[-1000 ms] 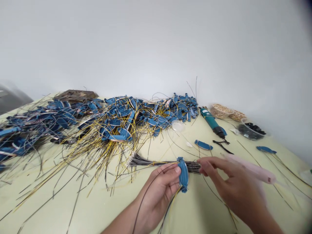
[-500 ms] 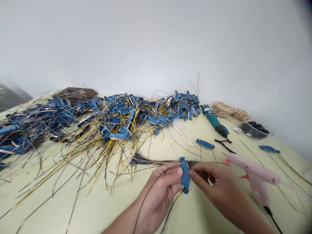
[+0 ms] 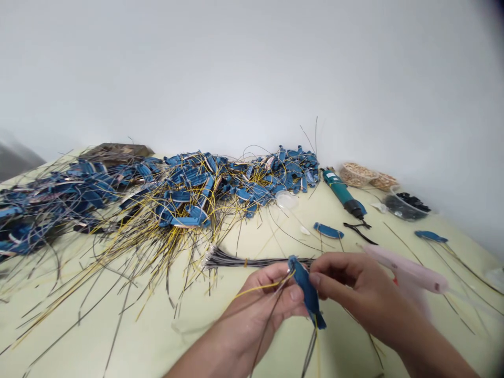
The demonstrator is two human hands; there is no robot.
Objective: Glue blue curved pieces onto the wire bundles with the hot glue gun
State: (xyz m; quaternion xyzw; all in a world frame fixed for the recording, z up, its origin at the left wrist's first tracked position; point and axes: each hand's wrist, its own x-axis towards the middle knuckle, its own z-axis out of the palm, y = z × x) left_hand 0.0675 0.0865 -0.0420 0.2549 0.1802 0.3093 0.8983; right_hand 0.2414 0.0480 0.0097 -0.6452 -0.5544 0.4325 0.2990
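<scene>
A long, narrow blue plastic piece (image 3: 305, 286) with thin yellow and dark wires coming from both ends stands tilted between my hands. My left hand (image 3: 271, 299) grips it from the left, thumb and fingers closed on its edge, with wires trailing over the palm. On its right edge, the thumb and fingertips of my right hand (image 3: 350, 291) are pinched against the piece. Behind my hands lies a tied bundle of grey wires (image 3: 232, 261). A pink glue gun (image 3: 409, 270) rests just right of my right hand, partly hidden by it.
A large tangled heap of blue pieces and wires (image 3: 189, 184) spreads along the back and left. At back right are a green electric screwdriver (image 3: 340, 191), tubs of small tan parts (image 3: 356, 173) and a tub of black parts (image 3: 407, 205). Single blue pieces (image 3: 328, 231) lie nearby.
The blue piece has turned in my hands and now shows a smoother face, tilting down to the right. Wires at its upper end now hang across my left hand. My right hand stays against it.
</scene>
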